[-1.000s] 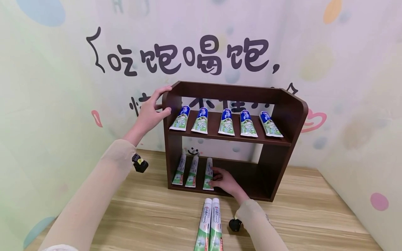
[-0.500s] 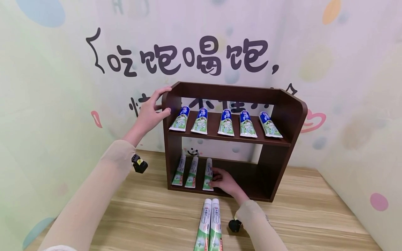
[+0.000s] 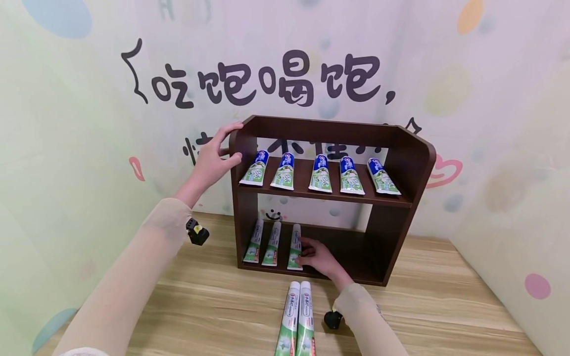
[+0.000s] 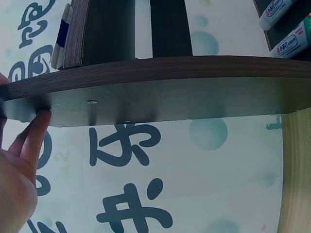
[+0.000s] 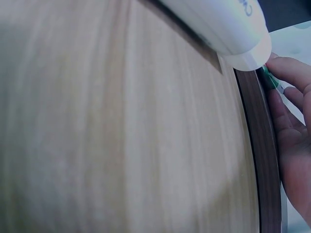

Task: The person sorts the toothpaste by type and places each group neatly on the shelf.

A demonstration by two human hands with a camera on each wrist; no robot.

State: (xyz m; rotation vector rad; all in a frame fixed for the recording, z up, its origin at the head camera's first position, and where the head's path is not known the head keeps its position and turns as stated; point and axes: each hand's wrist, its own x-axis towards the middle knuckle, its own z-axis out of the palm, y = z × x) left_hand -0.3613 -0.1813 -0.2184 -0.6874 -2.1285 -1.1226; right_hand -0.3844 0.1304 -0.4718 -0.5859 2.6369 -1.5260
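Note:
A dark brown two-tier shelf rack (image 3: 320,199) stands on the table. My left hand (image 3: 214,160) grips the top of its left side panel; in the left wrist view, fingers (image 4: 38,133) press the panel's outer face. On the lower tier, my right hand (image 3: 319,258) holds a white-and-green toothpaste tube (image 3: 295,247) between thumb and fingers, the tube leaning back with its crimped end at the front. Left of it lean two matching toothpaste tubes (image 3: 271,244). In the right wrist view, the right hand (image 5: 296,131) is at the shelf's front edge, the held tube mostly hidden.
Several blue-and-green toothpaste tubes (image 3: 320,174) are spaced along the upper tier. Two more white-and-green tubes (image 3: 291,319) lie side by side on the wooden table (image 3: 209,306) in front of the rack. A printed wall (image 3: 329,44) rises close behind.

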